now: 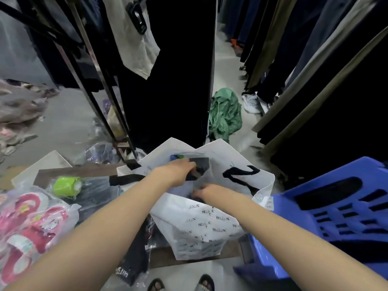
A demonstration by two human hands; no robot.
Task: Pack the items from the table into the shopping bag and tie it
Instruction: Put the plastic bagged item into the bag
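Note:
A white shopping bag (201,225) with black lettering and black handles stands open on a low brown table (71,172). My left hand (178,172) is over the bag's mouth, closed on a dark folded item (199,168) in clear wrap. My right hand (206,192) reaches down into the bag and grips a dark thing inside; its fingertips are hidden. To the left lie a green tape roll (66,185), dark garments in plastic (94,194) and a packet of pink and red items (29,225).
A blue plastic stool (336,211) stands right of the bag. Dark clothes hang on racks ahead and to the right. A green garment (225,114) and white shoes (252,102) lie on the floor behind. My sandalled feet (180,283) show below.

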